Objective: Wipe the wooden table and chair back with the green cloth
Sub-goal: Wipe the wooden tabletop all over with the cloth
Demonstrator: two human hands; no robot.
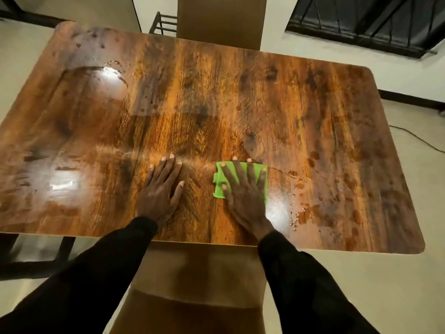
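Observation:
The wooden table [216,100] fills most of the view, glossy with wet streaks and droplets at its left and right parts. The green cloth [257,171] lies flat on the table near the front edge. My right hand [243,198] presses down on it with fingers spread, covering most of it. My left hand [161,189] rests flat on the bare wood to the left of the cloth, fingers apart, holding nothing. A brown chair back [199,273] stands just below the table's near edge, between my arms.
A second brown chair back [220,20] rises behind the far table edge. A dark metal rack [163,24] stands beside it. A black barred window [368,22] is at top right. A cable [419,138] runs on the pale floor to the right.

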